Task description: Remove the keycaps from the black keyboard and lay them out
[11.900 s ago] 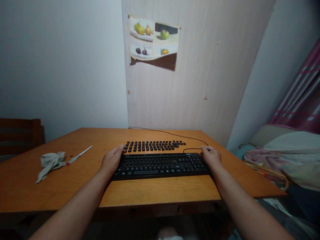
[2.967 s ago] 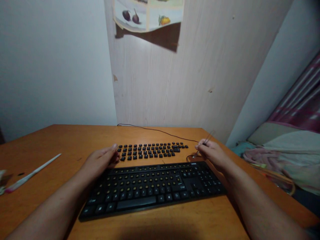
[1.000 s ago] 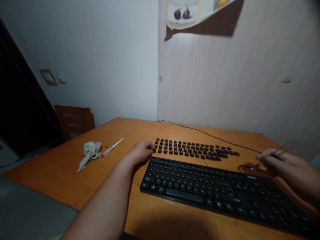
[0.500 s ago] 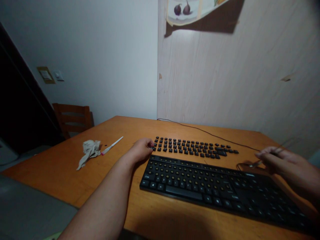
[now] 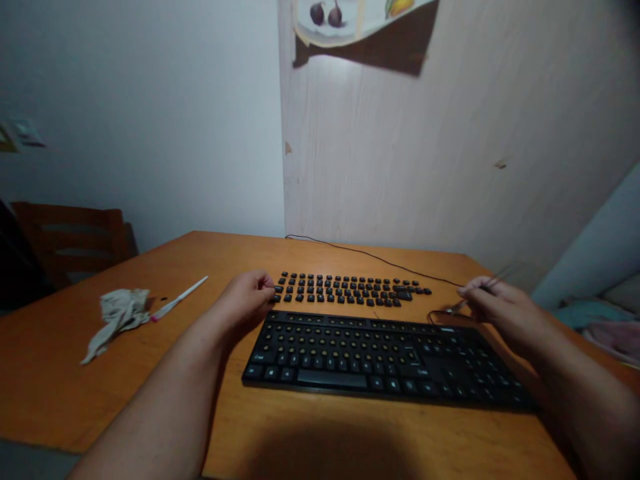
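From my end, nearest on the wooden table (image 5: 250, 427) is one black keyboard (image 5: 385, 365). Pale brown key mounts show bare across its main block, while its one space bar (image 5: 333, 379) is in place. The right hand (image 5: 500, 307) is above the keyboard's far right corner, thumb and fingers pinched on one thin metal tool (image 5: 454, 309), whose back end blurs. The left hand (image 5: 249, 293) is just beyond the keyboard's far left corner, fingers curled in at the loose keycaps; I can't tell whether it grips one. Those loose black keycaps (image 5: 347, 293) stand behind the keyboard in four rows, too small for me to count surely.

Well left of the keyboard I have one crumpled, pale cloth (image 5: 120, 310), one white stick with a pink end (image 5: 181, 297) next to it, and one small dark piece (image 5: 163, 299) between their far ends. One thin black cable (image 5: 336, 245) runs behind the keycaps to the table's back edge. Far left of the keyboard is one wooden chair (image 5: 75, 217). On the wall behind the keyboard hangs one sheet of fruit pictures (image 5: 325, 33), cut off on top, showing two purple fruits and part of a yellow one.
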`<action>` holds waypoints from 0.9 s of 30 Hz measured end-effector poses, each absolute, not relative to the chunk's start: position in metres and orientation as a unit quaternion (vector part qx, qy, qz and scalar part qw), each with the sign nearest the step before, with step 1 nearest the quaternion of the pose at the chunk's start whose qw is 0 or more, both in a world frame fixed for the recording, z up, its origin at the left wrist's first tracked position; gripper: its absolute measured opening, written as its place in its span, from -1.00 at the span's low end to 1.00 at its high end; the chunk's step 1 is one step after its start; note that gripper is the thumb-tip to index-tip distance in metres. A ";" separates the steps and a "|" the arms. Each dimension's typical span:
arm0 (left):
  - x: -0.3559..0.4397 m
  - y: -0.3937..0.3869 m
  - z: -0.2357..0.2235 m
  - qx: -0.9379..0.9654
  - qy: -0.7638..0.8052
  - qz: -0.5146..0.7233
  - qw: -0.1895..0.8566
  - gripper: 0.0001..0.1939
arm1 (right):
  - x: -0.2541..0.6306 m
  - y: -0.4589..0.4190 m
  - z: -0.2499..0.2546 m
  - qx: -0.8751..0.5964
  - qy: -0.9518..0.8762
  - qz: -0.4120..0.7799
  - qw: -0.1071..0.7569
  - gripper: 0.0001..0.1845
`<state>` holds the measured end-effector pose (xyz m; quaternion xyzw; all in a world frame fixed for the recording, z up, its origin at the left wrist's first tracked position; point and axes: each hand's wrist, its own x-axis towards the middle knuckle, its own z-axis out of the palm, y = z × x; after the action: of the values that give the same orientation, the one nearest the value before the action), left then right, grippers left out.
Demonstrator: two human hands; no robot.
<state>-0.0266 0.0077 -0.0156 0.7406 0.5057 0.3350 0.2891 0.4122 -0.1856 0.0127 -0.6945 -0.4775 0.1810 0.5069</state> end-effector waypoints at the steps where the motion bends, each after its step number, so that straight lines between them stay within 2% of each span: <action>1: -0.027 0.008 -0.014 0.758 0.489 0.336 0.271 -0.87 | 0.412 -0.186 0.013 -0.690 -0.476 0.183 0.513 -0.73; 5: -0.027 0.005 -0.007 0.774 0.465 0.352 0.247 -0.82 | 0.407 -0.185 0.015 -0.663 -0.477 0.194 0.544 -0.70; 15: -0.022 -0.003 -0.001 0.761 0.447 0.349 0.314 -0.68 | 0.407 -0.183 0.019 -0.637 -0.457 0.191 0.591 -0.75; 27: -0.005 -0.011 -0.004 0.810 0.416 0.309 0.275 -0.64 | 0.386 -0.202 0.052 -0.633 -0.513 0.240 0.528 -0.67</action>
<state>-0.0047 -0.0113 -0.0041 0.8099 0.4161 0.3090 0.2746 0.3862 -0.2020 0.0518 -0.6332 -0.5126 0.2396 0.5281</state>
